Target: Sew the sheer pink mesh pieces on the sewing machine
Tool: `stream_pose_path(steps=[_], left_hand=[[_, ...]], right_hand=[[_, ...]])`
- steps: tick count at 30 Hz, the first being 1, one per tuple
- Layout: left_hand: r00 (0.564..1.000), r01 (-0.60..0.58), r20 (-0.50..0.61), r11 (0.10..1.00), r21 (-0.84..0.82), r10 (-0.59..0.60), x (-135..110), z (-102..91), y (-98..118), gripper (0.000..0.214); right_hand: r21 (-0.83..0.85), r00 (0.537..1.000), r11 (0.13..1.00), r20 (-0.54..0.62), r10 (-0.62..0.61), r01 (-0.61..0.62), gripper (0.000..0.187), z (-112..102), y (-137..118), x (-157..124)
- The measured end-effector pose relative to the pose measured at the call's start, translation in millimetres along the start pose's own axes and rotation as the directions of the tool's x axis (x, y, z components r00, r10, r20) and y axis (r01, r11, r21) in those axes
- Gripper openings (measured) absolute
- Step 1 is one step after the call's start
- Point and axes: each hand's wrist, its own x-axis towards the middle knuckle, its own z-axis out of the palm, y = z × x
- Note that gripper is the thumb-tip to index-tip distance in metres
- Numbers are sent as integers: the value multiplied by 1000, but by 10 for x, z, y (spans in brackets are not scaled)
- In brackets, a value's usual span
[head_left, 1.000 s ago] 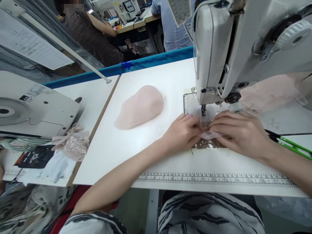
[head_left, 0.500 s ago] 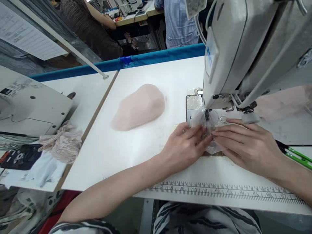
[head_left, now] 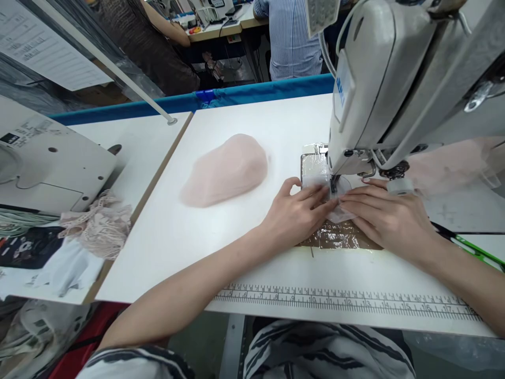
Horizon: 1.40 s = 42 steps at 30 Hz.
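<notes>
A white worktable (head_left: 177,231) adjoins a second table (head_left: 145,142) at left. A blue cloth strip (head_left: 276,91) borders both rear edges. A white pole (head_left: 106,61) stands on the second table. A far workbench (head_left: 209,35) is positioned behind.

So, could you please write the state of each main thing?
Left hand: fingers on sheer fabric
Right hand: fingers on it too
Sheer fabric: at the presser foot, partly covered
Pink fabric, left: lying on table, unheld
Sewing machine by the hands: running or stopped, unclear
Green tool: lying, partly hidden
</notes>
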Motion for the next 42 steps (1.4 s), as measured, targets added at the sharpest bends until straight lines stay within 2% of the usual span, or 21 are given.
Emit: stream_pose_path(steps=[9, 24, 42], left_hand=[[991, -68, -111, 998, 17, 69, -31, 27, -9, 27], [990, -57, -130, 997, 44, 62, 4, 71, -44, 29], [992, -13, -125, 999, 31, 16, 56, 141, -98, 30]], right_hand=[[-60, 998, 997, -34, -58, 56, 18, 21, 1, -24], [-108, 997, 992, -24, -69, 66, 22, 78, 15, -45], [-117, 1000, 993, 17, 0, 2, 23, 131, 54, -28]])
